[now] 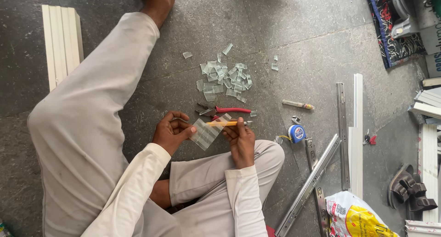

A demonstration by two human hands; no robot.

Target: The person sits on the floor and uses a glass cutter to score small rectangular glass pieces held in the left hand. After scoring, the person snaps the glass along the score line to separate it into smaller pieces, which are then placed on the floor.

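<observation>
Mid-scoring: my left hand (171, 132) pinches the glass strip (207, 132), right hand (240, 138) grips the yellow cutter (223, 123) across it. Next, I judge, needs a steady straight pull.

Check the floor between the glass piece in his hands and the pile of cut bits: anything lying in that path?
Yes. The red-handled pliers lie on the floor between the glass piece, held by the left hand and right hand, and the pile of cut glass bits. Nothing else visible lies there.
</observation>
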